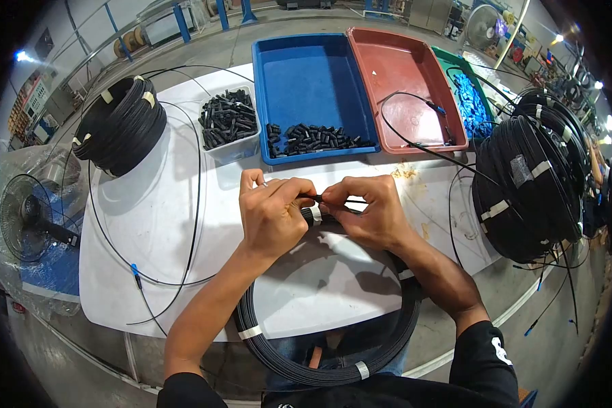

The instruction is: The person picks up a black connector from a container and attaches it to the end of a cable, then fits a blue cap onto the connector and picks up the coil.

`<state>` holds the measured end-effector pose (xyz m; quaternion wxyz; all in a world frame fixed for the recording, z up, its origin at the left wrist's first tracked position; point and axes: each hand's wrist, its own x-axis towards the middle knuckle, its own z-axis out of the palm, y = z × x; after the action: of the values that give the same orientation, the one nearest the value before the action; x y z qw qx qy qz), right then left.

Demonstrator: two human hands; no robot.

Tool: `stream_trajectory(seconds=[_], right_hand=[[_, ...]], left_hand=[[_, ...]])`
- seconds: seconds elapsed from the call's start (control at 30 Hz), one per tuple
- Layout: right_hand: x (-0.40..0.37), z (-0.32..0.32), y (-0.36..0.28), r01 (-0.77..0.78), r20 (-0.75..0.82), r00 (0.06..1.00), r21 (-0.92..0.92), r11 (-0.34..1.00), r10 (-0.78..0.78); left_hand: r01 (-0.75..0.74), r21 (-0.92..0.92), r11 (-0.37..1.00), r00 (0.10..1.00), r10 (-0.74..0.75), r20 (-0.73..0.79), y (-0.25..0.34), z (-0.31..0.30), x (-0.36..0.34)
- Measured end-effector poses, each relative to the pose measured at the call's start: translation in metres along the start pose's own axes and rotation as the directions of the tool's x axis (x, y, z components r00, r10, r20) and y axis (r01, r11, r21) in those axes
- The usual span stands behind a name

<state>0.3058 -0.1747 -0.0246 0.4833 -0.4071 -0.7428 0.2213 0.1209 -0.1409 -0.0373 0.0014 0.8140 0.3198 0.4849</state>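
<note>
Just above the far side of a black cable coil [249, 314], my two hands meet fingertip to fingertip. My left hand [273, 212] is closed in a pinch on a small black cable end [310, 197], its little finger raised. My right hand [368, 212] pinches the same dark line from the other side, and a thin black length sticks out past the fingers. What lies between the fingertips is mostly covered. White tape bands [249, 332] bind the coil, which overhangs the near table edge above my lap.
Behind my hands stand a clear tub [241, 151] of black connector pieces, a blue tray [313, 75] with more of them, a red tray [401, 68] and a green tray of blue parts [470, 102]. Cable coils sit at left [126, 129] and right [523, 190]; loose cables cross the white table [149, 238].
</note>
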Motion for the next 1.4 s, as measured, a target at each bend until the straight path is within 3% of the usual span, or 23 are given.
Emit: stream_trajectory(seconds=[0.2,0.43,0.53,0.6,0.67,0.73,0.8,0.83,0.9,0.93,1.0,1.03,1.1,1.23,1.3,1.4], right_hand=[[-0.003,0.003,0.007,0.051,-0.025,0.998,0.029,0.998,-0.051],[-0.006,0.0,0.002,0.043,0.005,0.999,-0.11,0.993,-0.043],[-0.006,0.004,0.005,0.106,-0.026,0.994,-0.143,0.984,-0.11],[-0.007,0.003,0.005,0.15,-0.053,0.986,-0.15,0.977,-0.159],[-0.008,0.0,0.001,0.157,0.055,0.988,-0.261,0.952,-0.147],[-0.009,0.0,0.001,0.189,0.061,0.982,-0.273,0.943,-0.179],[-0.008,0.0,0.002,0.221,0.068,0.975,-0.285,0.933,-0.21],[-0.006,0.0,0.005,0.29,0.074,0.957,-0.303,0.908,-0.281],[-0.005,0.0,0.005,0.356,0.082,0.934,-0.319,0.878,-0.348],[-0.005,-0.003,0.002,0.297,0.122,0.955,-0.329,0.896,-0.271],[-0.006,-0.003,0.0,0.234,0.159,0.969,-0.342,0.91,-0.189],[-0.007,-0.001,-0.001,0.143,0.104,0.988,-0.271,0.952,-0.119],[-0.007,0.002,-0.001,0.053,0.053,0.998,-0.194,0.98,-0.044],[0.0,-0.003,-0.004,-0.078,0.018,0.997,-0.109,0.991,0.08],[0.003,-0.008,-0.002,-0.144,0.039,0.988,-0.065,0.988,0.146],[0.003,-0.006,0.007,-0.065,0.041,0.997,-0.106,0.992,0.069]], left_hand=[[0.004,-0.04,0.999,0.999,-0.003,0.035,0.0,-0.001,-0.001],[0.018,-0.093,0.996,0.998,-0.023,-0.054,0.002,0.006,-0.002],[0.06,-0.121,0.991,0.998,-0.059,0.013,-0.001,0.006,-0.007],[-0.009,-0.125,0.992,0.999,0.014,0.04,0.0,0.004,-0.006],[0.014,-0.124,0.992,0.998,-0.006,0.063,0.001,0.003,-0.007],[0.038,-0.123,0.992,0.996,-0.028,0.083,0.004,0.002,-0.007],[0.19,-0.194,0.962,0.974,-0.159,0.164,0.008,0.002,-0.006],[0.192,-0.194,0.962,0.973,-0.161,0.164,0.008,0.003,-0.006],[0.439,-0.29,0.85,0.885,-0.356,0.299,0.008,0.005,-0.005],[0.439,-0.291,0.85,0.886,-0.355,0.3,0.007,0.005,-0.005],[0.055,-0.194,0.979,0.994,-0.034,0.107,0.003,0.006,-0.007],[0.055,-0.194,0.979,0.994,-0.034,0.108,0.003,0.005,-0.006],[-0.185,-0.127,0.975,0.981,0.191,0.043,0.003,0.003,-0.002],[-0.239,-0.077,0.968,0.969,0.242,0.041,-0.002,0.006,-0.003],[-0.061,-0.188,0.98,0.997,0.07,0.038,-0.005,0.01,-0.002],[0.009,-0.228,0.974,0.998,0.007,0.069,-0.008,0.004,-0.002]])
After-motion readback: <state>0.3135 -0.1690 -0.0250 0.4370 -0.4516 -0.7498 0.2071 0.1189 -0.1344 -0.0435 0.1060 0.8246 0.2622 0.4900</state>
